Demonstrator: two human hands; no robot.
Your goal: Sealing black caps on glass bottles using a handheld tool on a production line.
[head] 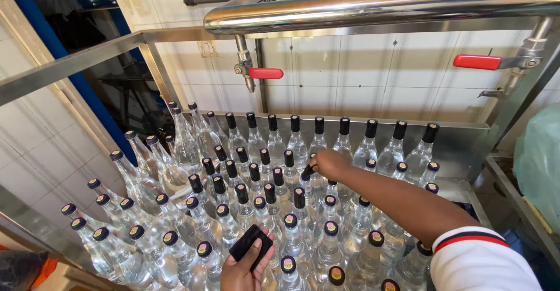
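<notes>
At about 6 o'clock in the view, the left hand (244, 270) is cupped palm-up, its fingers curled loosely around a small stack of black sleeves (251, 246); the stack lies flat across the fingertips with its long axis running from 7 o'clock up toward 1 o'clock. The wrist is cut off by the bottom edge, so only the upper part of this hand shows. Around it stand many clear bottles (175, 174), upright or leaning slightly, on a steel table (461, 145); some necks already wear black sleeves, others show only round caps. Toward 1 o'clock from the left hand, near the centre, the right hand (329, 164) reaches out, fingers pressed together in a pinch on one black sleeve (307, 172) at a bottle neck. That sleeve tilts, its long axis pointing from 7 o'clock to 1 o'clock; the knuckles hide its upper end, and whether it sits on the neck cannot be told. The right arm runs back to 4 o'clock into a white sleeve (484, 262).
</notes>
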